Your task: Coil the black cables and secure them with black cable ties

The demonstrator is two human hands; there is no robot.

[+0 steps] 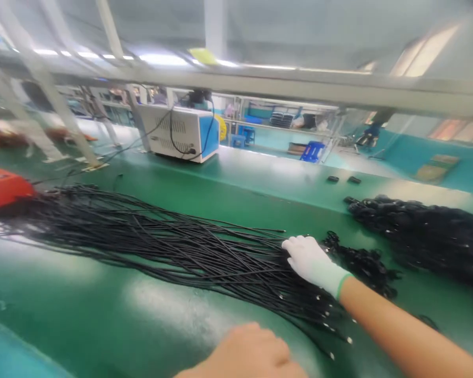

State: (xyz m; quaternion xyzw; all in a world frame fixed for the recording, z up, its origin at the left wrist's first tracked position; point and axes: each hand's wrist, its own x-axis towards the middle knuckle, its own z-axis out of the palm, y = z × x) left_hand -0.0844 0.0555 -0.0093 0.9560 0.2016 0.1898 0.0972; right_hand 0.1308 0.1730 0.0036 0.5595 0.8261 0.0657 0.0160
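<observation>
Two hands at the table, one on the black cables.
Right hand, white glove: forearm in from lower right, reaching forward and left, palm down on the bundle near its right end. Fingers bent over the cables; tips hidden, can't tell how far closed or whether gripping. Left hand, bare, at bottom edge, back up, blurred; fingers look curled, can't tell if holding anything. Cables lie lengthwise from the red box to the right glove.
</observation>
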